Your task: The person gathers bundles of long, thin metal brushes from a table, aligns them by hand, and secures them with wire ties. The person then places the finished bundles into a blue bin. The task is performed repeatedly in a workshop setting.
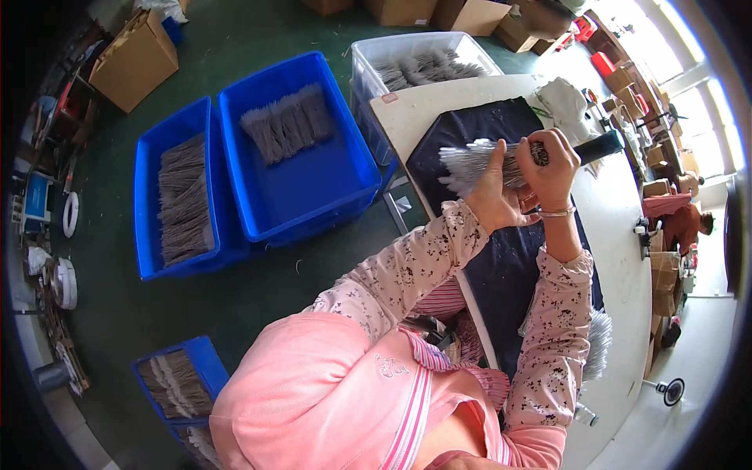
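A bundle of thin silvery-grey strands (465,166) lies across my two hands above the dark blue cloth (501,270). My left hand (497,197) cups it from below, the thumb along its side and the light tips fanning out to the left. Curled round the bundle's other end is my right hand (550,171), where a dark, speckled end shows between the fingers. Just beyond the right hand, a dark cylinder (599,147) points to the right; whether the hand touches it I cannot tell. Another pale bundle (598,345) lies beside my right forearm.
The cloth covers part of a white table (623,258). Left of it stand two large blue bins (266,231) with grey bundles and a clear tub (368,48) with more. Smaller blue trays (207,352) sit lower left. A crumpled white cloth (564,100) lies at the table's far side.
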### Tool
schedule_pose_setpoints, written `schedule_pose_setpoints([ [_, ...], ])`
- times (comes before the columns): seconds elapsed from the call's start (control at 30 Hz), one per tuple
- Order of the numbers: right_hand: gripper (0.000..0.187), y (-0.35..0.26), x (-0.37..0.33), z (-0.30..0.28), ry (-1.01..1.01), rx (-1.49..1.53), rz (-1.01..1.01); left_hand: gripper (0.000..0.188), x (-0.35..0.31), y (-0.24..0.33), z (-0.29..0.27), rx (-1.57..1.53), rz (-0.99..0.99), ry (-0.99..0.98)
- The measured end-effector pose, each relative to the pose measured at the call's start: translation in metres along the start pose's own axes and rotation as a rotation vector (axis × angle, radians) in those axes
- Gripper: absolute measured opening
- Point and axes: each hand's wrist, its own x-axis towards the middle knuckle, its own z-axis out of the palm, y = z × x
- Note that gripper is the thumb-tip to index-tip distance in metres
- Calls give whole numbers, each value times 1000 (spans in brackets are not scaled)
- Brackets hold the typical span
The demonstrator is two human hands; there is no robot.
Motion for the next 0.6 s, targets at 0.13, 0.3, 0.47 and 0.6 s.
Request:
schedule_pose_setpoints([
  [0.13, 8, 5, -4, -3, 3, -35, 16, 75, -23, 4, -13, 268, -74, 39],
  [0.3, 11, 10, -3, -2, 11, -52, -2, 64, -63, 42, -8, 842, 423, 202],
  [0.47, 11, 7, 3, -1, 38, -30, -76, 87, -36, 113, 19, 2317, 1009, -222],
  [0.6, 12, 19, -4, -1, 59, -41, -79, 91, 17, 114, 28, 2344, 425, -469],
])
